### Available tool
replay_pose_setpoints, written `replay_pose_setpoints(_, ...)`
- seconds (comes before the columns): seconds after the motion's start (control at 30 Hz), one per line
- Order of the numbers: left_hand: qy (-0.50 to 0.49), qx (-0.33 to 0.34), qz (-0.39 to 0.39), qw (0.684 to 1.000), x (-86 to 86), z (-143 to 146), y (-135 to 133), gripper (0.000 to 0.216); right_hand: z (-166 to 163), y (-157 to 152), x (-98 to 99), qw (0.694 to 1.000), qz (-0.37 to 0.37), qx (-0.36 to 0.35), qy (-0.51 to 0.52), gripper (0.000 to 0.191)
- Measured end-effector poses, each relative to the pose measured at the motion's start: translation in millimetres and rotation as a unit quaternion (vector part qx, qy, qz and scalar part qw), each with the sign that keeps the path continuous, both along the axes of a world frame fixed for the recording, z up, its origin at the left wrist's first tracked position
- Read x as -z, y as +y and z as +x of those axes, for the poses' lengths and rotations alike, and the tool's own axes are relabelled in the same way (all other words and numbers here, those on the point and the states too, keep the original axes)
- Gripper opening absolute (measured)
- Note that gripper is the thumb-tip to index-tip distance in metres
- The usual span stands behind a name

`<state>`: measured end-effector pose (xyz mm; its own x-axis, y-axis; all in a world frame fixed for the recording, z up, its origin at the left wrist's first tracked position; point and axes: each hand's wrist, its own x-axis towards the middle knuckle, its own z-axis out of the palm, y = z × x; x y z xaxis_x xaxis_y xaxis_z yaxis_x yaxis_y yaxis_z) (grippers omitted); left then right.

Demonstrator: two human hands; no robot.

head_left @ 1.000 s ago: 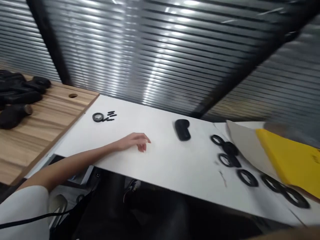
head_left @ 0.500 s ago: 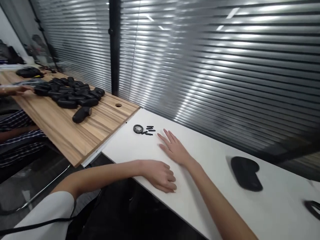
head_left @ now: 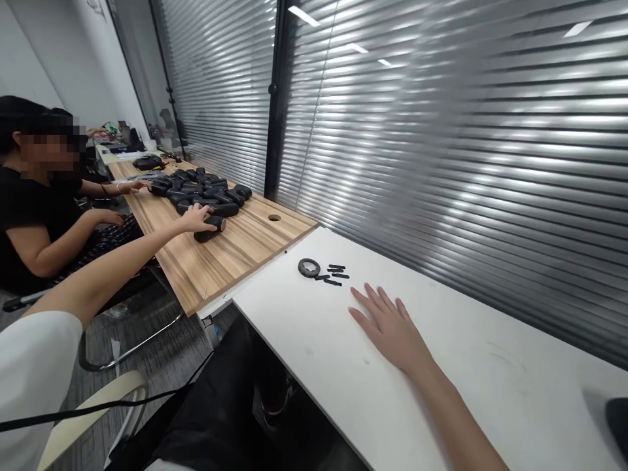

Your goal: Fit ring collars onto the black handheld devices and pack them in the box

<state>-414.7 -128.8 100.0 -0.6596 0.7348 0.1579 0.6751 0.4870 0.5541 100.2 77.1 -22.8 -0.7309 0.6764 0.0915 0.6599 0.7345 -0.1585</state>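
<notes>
left hand (head_left: 196,219) curled narrow over a black cylindrical piece (head_left: 210,229) on the wooden table (head_left: 230,261), just beside a heap of like pieces (head_left: 206,199); a co-worker's hand (head_left: 132,186) touches the heap's far end. right hand (head_left: 392,330) open, empty, flat on the white table (head_left: 304,340), near a black ring (head_left: 309,267) and small black bars (head_left: 333,275).

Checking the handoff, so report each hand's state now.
Left hand: closed, holding a black cylinder.
Right hand: open, fingers spread, flat on the white table, holding nothing.
</notes>
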Motion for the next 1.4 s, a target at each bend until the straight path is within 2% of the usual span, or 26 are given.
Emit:
replay_pose_setpoints(0.17,-0.091,-0.058,-0.020,0.994,9.1,-3,-2,0.068,1,-1,-1.0,1.000,-0.003,-0.004,0.020,0.067)
replay_pose_setpoints(0.33,-0.167,-0.076,0.043,0.982,9.3,21,18,0.064,1,-9,-10.7,0.999,-0.025,-0.005,0.027,0.066)
replay_pose_setpoints(0.43,-0.263,-0.033,0.095,0.959,5.9,50,37,0.060,1,-13,-14.7,0.998,-0.035,-0.009,0.044,0.066)
replay_pose_setpoints(0.5,-0.339,0.019,0.125,0.932,4.4,78,53,0.052,1,-15,-15.6,0.997,-0.039,-0.014,0.061,0.064)
replay_pose_setpoints(0.63,-0.472,0.142,0.145,0.858,9.1,158,88,0.035,3,-16,-17.3,0.987,-0.068,0.007,0.146,0.057)
replay_pose_setpoints(0.7,-0.528,0.196,0.132,0.815,17.2,208,106,0.025,5,-15,-18.9,0.964,-0.113,0.032,0.240,0.054)
replay_pose_setpoints(0.73,-0.555,0.222,0.122,0.792,22.7,234,114,0.022,6,-14,-19.7,0.942,-0.145,0.044,0.300,0.054)
replay_pose_setpoints(0.8,-0.614,0.271,0.099,0.734,35.4,284,130,0.023,9,-10,-20.8,0.875,-0.213,0.065,0.430,0.060)
replay_pose_setpoints(0.87,-0.680,0.303,0.075,0.664,49.0,327,143,0.031,12,-5,-20.9,0.789,-0.272,0.080,0.545,0.068)
replay_pose_setpoints(0.93,-0.736,0.304,0.040,0.604,61.8,358,153,0.041,15,1,-19.9,0.716,-0.312,0.091,0.618,0.075)
replay_pose_setpoints(0.97,-0.751,0.297,0.018,0.590,67.5,368,157,0.048,16,3,-19.3,0.693,-0.326,0.096,0.636,0.076)
replay_pose_setpoints(1.07,-0.765,0.296,-0.032,0.571,80.9,380,165,0.059,19,5,-18.4,0.666,-0.353,0.107,0.649,0.068)
replay_pose_setpoints(1.17,-0.773,0.325,-0.034,0.544,87.5,377,166,0.051,21,2,-20.6,0.658,-0.372,0.112,0.646,0.059)
replay_pose_setpoints(1.3,-0.795,0.340,-0.017,0.503,87.8,376,160,0.044,26,-3,-25.1,0.645,-0.398,0.109,0.644,0.057)
replay_pose_setpoints(1.4,-0.802,0.335,-0.014,0.495,84.2,379,157,0.038,29,-3,-25.1,0.636,-0.407,0.111,0.646,0.056)
